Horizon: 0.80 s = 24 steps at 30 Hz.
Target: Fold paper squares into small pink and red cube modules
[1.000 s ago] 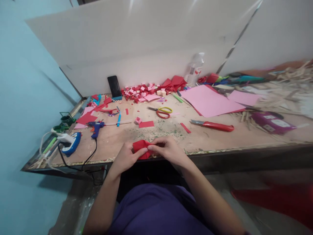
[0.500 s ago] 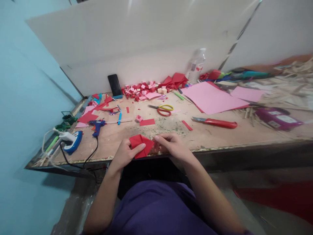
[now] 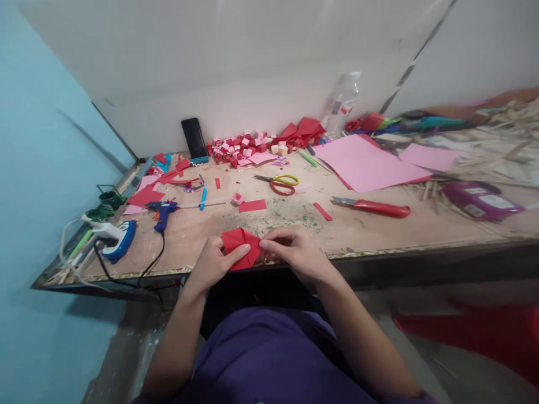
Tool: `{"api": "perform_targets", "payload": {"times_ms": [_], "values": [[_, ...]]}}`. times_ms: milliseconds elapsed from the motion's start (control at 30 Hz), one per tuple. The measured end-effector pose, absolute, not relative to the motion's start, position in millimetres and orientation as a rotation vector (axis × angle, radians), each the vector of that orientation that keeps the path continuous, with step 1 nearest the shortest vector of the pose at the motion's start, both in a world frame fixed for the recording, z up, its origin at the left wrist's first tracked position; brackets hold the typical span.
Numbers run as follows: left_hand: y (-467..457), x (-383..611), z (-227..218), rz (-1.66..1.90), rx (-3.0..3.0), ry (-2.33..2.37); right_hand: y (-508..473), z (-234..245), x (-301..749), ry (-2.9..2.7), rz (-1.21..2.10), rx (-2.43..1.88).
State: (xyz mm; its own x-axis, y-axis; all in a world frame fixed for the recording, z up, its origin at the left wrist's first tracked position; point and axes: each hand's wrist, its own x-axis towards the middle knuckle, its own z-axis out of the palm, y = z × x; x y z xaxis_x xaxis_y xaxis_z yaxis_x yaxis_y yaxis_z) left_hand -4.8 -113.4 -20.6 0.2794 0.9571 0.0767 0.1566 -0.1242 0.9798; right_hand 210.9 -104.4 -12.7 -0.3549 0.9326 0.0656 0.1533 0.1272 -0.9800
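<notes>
A piece of folded red paper [image 3: 236,240] is held over the front edge of the table. My left hand [image 3: 214,261] is closed on its left side, thumb pressed flat across the front. At the paper's right corner, the thumb and fingertips of my right hand [image 3: 290,251] pinch it. Creases run across the red surface. Just beyond the hands lie a red paper strip [image 3: 252,206] and a small pink paper cube [image 3: 238,198]. Scissors [image 3: 281,183] with yellow and red handles rest farther back.
A red-handled knife [image 3: 379,208] lies to the right, below pink sheets [image 3: 366,164]. Paper cubes [image 3: 242,148] are heaped by the wall near a phone [image 3: 193,138] and a bottle [image 3: 343,106]. At left are a blue glue gun [image 3: 162,214] and a power strip [image 3: 122,241].
My right fingertips have come in to the red paper's right corner and now pinch it. My left hand keeps its hold. The view has shifted slightly.
</notes>
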Motion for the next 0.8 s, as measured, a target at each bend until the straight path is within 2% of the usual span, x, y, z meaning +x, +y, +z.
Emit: {"api": "perform_targets", "payload": {"times_ms": [433,800], "values": [[-111.8,-4.3,-24.8,1.016,1.513,1.090,-105.4,-6.5,213.3,-1.636,1.266,-1.028],[-116.5,-0.8,-13.7,0.840,1.661,0.995,-106.0,-6.0,209.8,-1.713,1.301,-1.009]]}}
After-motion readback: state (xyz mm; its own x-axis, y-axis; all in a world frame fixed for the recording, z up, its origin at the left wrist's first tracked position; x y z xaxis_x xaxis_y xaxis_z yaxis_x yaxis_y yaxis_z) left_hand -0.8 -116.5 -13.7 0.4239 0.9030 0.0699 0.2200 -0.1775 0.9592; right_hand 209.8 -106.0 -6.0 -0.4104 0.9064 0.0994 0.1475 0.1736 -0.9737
